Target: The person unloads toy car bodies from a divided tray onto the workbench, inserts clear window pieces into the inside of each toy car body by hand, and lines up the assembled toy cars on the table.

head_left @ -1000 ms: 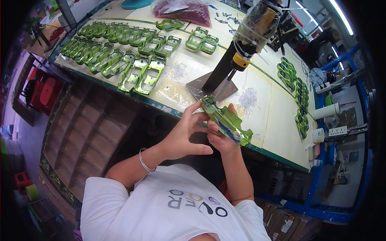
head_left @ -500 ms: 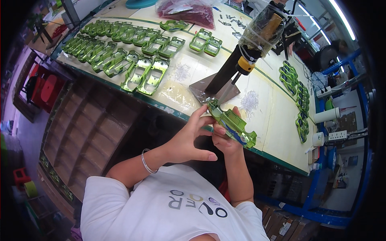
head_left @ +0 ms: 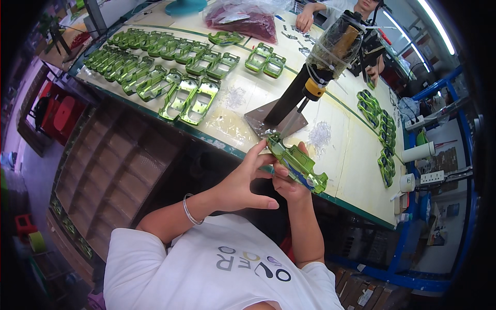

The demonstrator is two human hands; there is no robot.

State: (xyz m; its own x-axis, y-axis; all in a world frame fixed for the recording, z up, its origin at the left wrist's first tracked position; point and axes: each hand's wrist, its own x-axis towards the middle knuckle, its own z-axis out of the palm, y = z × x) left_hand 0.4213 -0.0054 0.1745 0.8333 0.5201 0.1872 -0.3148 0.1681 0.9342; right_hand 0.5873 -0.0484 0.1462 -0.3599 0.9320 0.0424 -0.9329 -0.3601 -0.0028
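My right hand [head_left: 290, 181] grips a shiny green toy car body [head_left: 297, 161] from below, holding it tilted above the table's near edge. My left hand [head_left: 243, 181], with a bracelet on the wrist, reaches to the car body's left end, fingertips touching it and the other fingers spread. Just beyond stands a black tool stand [head_left: 289, 103] on a metal base plate, its top wrapped in clear plastic.
Rows of green car bodies [head_left: 155, 57] lie across the cream table [head_left: 341, 150] at the left, more along the right edge [head_left: 385, 134]. A bag of dark red parts [head_left: 243, 20] sits at the back. Another person's hand [head_left: 305, 20] rests at the far side. Shelving lies below left.
The car body and both hands have shifted slightly right and down. My left fingers have moved to the car's left end.
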